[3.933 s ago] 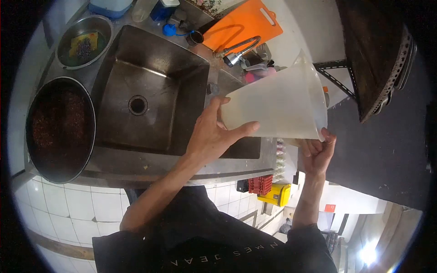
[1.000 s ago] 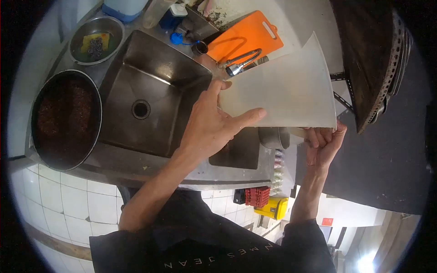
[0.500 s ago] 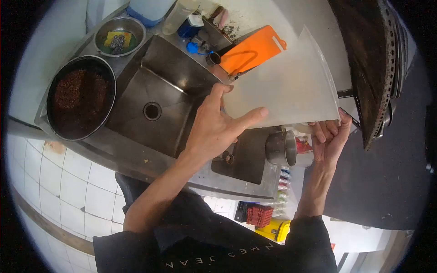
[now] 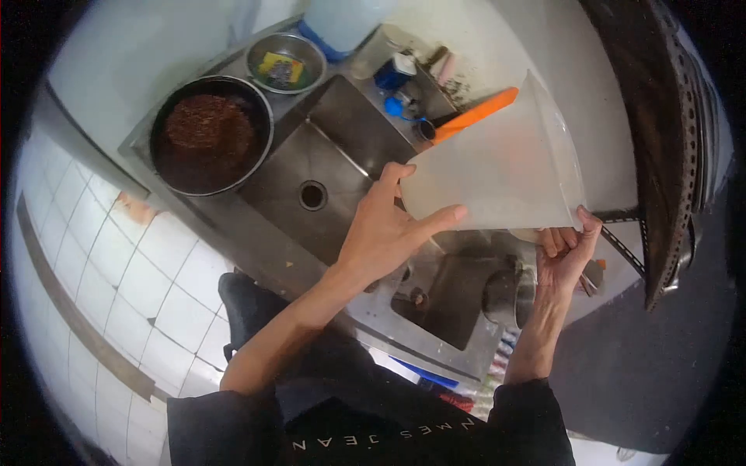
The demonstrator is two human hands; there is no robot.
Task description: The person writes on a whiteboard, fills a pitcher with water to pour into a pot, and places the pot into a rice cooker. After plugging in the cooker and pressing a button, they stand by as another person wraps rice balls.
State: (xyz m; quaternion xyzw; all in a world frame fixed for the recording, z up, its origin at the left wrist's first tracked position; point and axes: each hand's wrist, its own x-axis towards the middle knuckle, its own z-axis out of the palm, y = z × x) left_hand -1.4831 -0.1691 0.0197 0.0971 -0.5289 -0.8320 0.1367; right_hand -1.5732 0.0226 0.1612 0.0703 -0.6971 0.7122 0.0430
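Observation:
A translucent whitish plastic container [image 4: 489, 167] is tipped on its side above the double sink, its wide rim toward the right. My left hand [image 4: 392, 221] grips its narrower base, thumb along the near side and fingers around the far edge. At the rim's lower corner, my right hand [image 4: 567, 252] holds on with the thumb on the edge and the other fingers curled beneath. Whatever is inside the container cannot be made out. Below my right hand, a metal pot [image 4: 505, 299] stands at the small basin, partly hidden by my wrist.
The large sink basin [image 4: 276, 175] lies left of my hands. A dark pan [image 4: 210, 136] with brown residue sits on the counter, near a metal bowl [image 4: 284, 58] holding a yellow sponge and scourer. An orange board [image 4: 478, 116] leans behind the container. A dark metal rack [image 4: 660, 140] overhangs on the right.
My view has shifted, so the sink and pan appear further right. The container looks turned slightly, showing more of its rim side and covering more of the orange board. Both hands keep their hold.

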